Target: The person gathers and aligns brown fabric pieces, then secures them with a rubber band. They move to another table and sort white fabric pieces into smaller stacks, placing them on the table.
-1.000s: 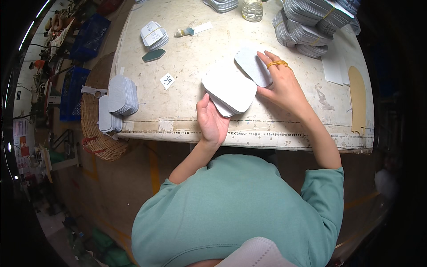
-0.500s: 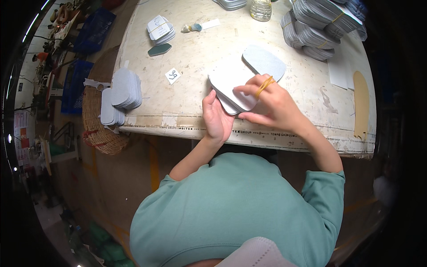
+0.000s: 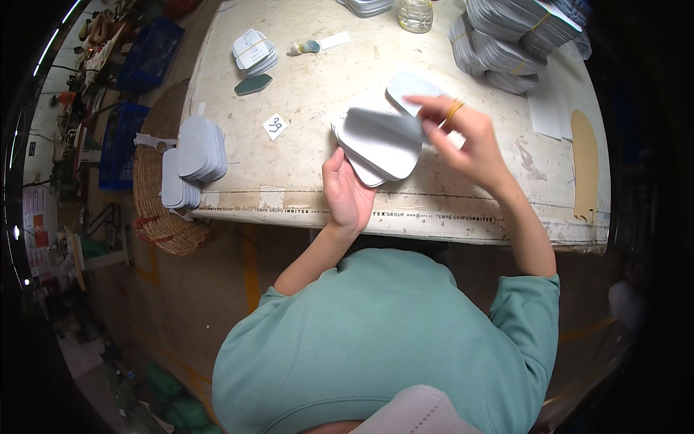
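Observation:
My left hand (image 3: 345, 192) supports a stack of white, round-cornered cut pieces (image 3: 379, 148) near the table's front edge, thumb along its left side. The stack's upper face looks lightly grained, like leather. My right hand (image 3: 466, 137), yellow rubber bands (image 3: 454, 111) round its fingers, pinches the right end of one thin piece (image 3: 394, 124), which is lifted and blurred over the stack. Just beyond lies a pale grey-blue piece or pile (image 3: 408, 88), partly behind my right fingers.
Left on the table are grey stacks (image 3: 202, 148), a wicker basket (image 3: 148, 195) beside the edge, a paper tag (image 3: 275, 126), a banded bundle (image 3: 253, 52) and a dark green piece (image 3: 253, 85). Banded stacks (image 3: 499, 43), a glass jar (image 3: 415, 16) and a tan template (image 3: 584, 163) stand farther right.
My right hand has moved up and right from the stack's near corner, peeling the top piece up. My left hand keeps its hold on the stack.

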`<state>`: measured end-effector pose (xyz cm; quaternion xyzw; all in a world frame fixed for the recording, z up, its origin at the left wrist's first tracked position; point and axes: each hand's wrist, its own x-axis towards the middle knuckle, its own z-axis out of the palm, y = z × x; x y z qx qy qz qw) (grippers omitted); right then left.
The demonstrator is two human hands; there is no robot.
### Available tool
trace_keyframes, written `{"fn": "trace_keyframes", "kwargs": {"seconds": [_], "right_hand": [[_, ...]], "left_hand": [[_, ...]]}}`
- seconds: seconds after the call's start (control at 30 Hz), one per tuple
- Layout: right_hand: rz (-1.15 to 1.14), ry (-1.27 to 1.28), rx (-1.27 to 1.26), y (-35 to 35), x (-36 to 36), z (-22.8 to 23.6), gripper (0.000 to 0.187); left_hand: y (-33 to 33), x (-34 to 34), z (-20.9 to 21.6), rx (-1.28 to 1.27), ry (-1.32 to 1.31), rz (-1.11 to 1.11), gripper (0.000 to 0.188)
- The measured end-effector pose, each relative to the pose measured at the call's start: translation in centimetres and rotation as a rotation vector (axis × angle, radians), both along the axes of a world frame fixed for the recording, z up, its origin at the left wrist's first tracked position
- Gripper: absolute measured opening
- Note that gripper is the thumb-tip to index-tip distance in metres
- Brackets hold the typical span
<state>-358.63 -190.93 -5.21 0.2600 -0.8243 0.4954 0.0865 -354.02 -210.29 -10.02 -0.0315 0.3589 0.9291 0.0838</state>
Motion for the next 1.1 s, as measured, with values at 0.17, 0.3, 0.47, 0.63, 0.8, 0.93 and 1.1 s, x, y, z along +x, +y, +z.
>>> {"fn": "trace_keyframes", "kwargs": {"seconds": [0.17,0.3,0.47,0.63,0.8,0.93,1.1], "right_hand": [[-0.309,-0.316,0.113,3.2,-3.5,-1.7,0.029],[-0.435,0.057,0.229,2.8,-3.3,-2.0,0.027],[0.081,0.075,0.147,-0.4,0.7,0.0,0.025],[0.150,0.237,0.337,-2.6,2.1,-0.5,0.029],[0.165,0.142,0.083,-0.8,0.5,-0.8,0.028],[-0.183,-0.010,-0.043,1.2,-1.6,-0.5,0.023],[-0.373,0.079,0.267,1.3,-1.8,-1.2,0.023]], "left_hand": [[-0.1,0.0,-0.1,-0.011,-0.012,-0.002,0.062],[-0.1,0.1,0.1,-0.015,-0.015,-0.003,0.062],[0.0,0.1,0.2,-0.004,-0.023,0.013,0.062],[0.0,0.0,0.1,-0.004,-0.012,-0.001,0.061],[-0.1,0.0,0.0,0.006,-0.024,0.004,0.062],[-0.1,0.1,0.0,-0.001,-0.029,0.007,0.062],[0.0,0.0,0.3,-0.032,-0.031,0.004,0.063]]}}
